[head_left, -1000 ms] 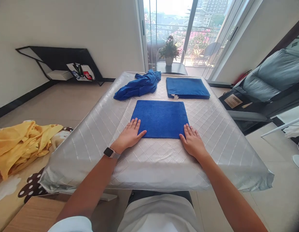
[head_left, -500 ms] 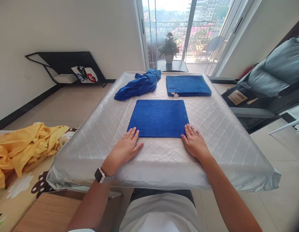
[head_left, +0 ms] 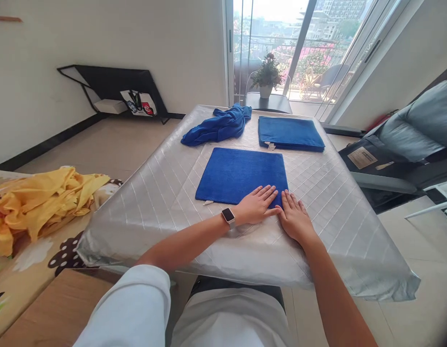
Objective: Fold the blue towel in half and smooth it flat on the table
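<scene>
A blue cloth (head_left: 241,171) lies flat as a neat rectangle on the table, with a small white tag at its near left corner. My left hand (head_left: 257,205), a watch on its wrist, rests flat with fingers spread on the cloth's near edge, right of the middle. Beside it, my right hand (head_left: 294,217) lies flat at the near right corner, its fingers along the cloth's right edge. The two hands nearly touch at the thumbs. Neither one grips anything.
Behind the cloth are a crumpled blue cloth (head_left: 219,125) and a stack of folded blue cloths (head_left: 291,132). A silvery quilted cover (head_left: 165,193) drapes the table. Yellow fabric (head_left: 46,197) is heaped at the left. A grey chair (head_left: 418,120) stands at the right.
My left hand has slid right along the cloth's near edge, from the left corner to beside my right hand. My right hand stays at the right corner. The view has turned slightly left.
</scene>
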Motion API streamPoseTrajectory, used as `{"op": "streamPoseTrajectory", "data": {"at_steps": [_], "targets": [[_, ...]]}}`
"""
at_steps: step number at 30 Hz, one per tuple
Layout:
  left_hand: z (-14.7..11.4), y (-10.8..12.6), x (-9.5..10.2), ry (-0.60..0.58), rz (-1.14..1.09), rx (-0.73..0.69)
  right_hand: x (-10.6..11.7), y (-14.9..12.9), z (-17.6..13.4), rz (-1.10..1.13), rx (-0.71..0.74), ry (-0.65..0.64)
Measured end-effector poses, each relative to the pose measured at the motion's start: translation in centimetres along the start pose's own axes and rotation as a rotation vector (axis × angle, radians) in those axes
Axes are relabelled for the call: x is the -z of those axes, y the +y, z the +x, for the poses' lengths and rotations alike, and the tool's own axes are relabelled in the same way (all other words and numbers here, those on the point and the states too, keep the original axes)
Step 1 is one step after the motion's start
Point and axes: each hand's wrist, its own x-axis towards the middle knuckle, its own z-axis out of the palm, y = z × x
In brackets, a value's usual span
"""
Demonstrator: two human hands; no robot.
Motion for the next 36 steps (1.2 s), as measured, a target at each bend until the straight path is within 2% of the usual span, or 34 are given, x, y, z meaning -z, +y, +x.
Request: {"op": "streamPoseTrajectory", "data": {"at_steps": [4, 11, 16, 23, 28, 33, 36], "targets": [[-3.5, -2.5, 1.1, -0.042, -0.03, 0.102, 0.4, -0.3, -0.1, 0.003, -0.017, -0.019], [-10.9, -8.7, 2.9, -0.087, -0.01, 0.468, 0.8, -0.5, -0.2, 0.006, -0.025, -0.045], [-14.4, -10.4, 2.7, -0.078, -0.017, 0.572, 0.5, -0.4, -0.2, -0.009, -0.015, -0.008], [-15.2, -9.5, 2.0, -0.027, 0.044, 0.568, 1.0, -0.4, -0.2, -0.052, -0.008, -0.046], [-15.2, -9.2, 2.1, -0.013, 0.053, 0.574, 2.6, -0.8, 0.0, -0.09, -0.033, -0.117], [-15.1, -8.9, 1.8, 0.008, 0.08, 0.588, 4.5, -1.5, 2.8, -0.096, -0.034, -0.102], [-15.2, -8.9, 2.4, -0.025, 0.093, 0.585, 4.5, -1.7, 5.2, -0.069, -0.022, -0.055]]}}
